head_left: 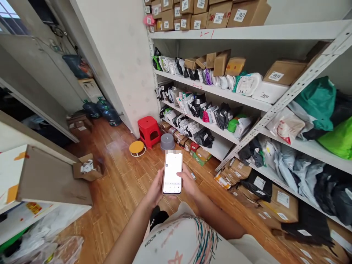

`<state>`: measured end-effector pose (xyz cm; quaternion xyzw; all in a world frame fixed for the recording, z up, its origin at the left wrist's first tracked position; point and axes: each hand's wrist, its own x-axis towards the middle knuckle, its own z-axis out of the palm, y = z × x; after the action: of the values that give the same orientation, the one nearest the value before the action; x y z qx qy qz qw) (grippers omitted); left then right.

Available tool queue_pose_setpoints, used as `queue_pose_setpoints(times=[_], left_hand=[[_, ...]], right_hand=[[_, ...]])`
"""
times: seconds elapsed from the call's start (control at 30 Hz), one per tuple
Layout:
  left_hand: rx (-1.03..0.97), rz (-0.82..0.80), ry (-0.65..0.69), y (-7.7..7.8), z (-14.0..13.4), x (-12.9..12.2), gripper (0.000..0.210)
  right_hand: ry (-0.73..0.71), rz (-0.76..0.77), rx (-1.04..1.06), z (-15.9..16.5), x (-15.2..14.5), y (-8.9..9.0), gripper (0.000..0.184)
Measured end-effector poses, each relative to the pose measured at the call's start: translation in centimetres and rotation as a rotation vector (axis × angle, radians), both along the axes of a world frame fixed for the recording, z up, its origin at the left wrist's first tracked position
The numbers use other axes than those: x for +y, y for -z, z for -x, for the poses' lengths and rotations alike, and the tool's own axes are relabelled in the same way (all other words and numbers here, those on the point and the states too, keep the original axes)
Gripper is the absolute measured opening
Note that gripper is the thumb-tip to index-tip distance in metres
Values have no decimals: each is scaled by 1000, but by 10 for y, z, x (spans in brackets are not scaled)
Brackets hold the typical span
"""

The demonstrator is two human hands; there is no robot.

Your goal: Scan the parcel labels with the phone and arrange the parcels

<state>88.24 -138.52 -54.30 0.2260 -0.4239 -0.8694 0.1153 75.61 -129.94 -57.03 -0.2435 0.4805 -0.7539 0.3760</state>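
Observation:
A smartphone (172, 174) with a bright, mostly white screen is held upright in front of my body. My left hand (156, 189) wraps round its left side and lower edge. On the other side, my right hand (189, 182) grips the right edge, with its thumb laid over the screen. A row of dark keys or icons shows along the bottom of the display, too small to read. The fingers behind the phone are hidden.
White metal shelves (247, 33) full of labelled boxes and bagged parcels stand ahead and right. More parcels (283, 201) lie on the floor beneath. A red stool (149, 131), yellow stool (137, 148) and grey stool (167, 142) stand ahead. An open carton (87, 168) is at left.

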Motion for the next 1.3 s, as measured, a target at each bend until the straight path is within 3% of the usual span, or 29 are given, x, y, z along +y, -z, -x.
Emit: queue_pose_setpoints(times=[0.23, 0.47, 0.9, 0.97, 1.13, 1.2, 1.3], left_hand=[[-26, -57, 181, -17, -22, -119, 63], [-105, -74, 341, -37, -41, -186, 62], [-52, 4, 422, -33, -49, -230, 56], [-50, -15, 413, -32, -49, -234, 56], [26, -53, 322, -25, -47, -244, 68], [17, -33, 290, -23, -46, -245, 70], [-32, -11, 296, -25, -44, -247, 72]], right_hand=[[30, 64, 144, -23, -85, -23, 51], [144, 52, 154, -62, -141, -30, 56], [354, 23, 165, -96, -192, -32, 58], [310, 35, 179, -96, -192, -32, 63], [128, 66, 225, -89, -182, -36, 96], [102, 67, 225, -88, -181, -38, 95], [114, 76, 204, -86, -186, -39, 78]])
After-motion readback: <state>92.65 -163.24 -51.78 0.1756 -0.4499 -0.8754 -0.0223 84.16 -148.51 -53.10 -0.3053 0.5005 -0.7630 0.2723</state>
